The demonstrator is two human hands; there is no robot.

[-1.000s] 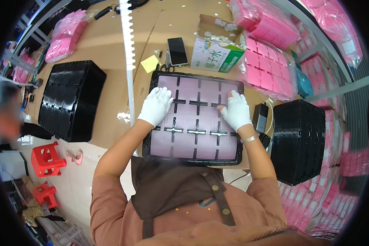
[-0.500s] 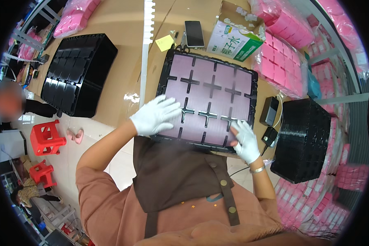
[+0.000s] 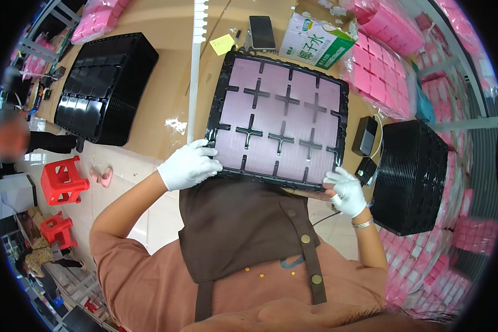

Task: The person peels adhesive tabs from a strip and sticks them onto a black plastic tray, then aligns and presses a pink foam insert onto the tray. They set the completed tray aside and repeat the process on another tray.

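Observation:
A black plastic tray lies on the cardboard-covered table in front of me. Flat pinkish-purple pieces fill its compartments, with black cross-shaped ribs showing between them. My left hand, in a white glove, grips the tray's near left corner, its fingers bent over the rim. At the near right corner, my gloved right hand holds the rim with curled fingers; bare fingertips show at its glove. The undersides of both grips are hidden.
Stacks of black trays stand at left and right. A white notched strip runs along the tray's left. Beyond are a phone, yellow note and carton. A power bank and bagged pink trays sit right.
My left hand has moved from flat on the tray's surface down to its near left corner. My right hand has shifted outward to the right corner. The fingers now curl at the rim.

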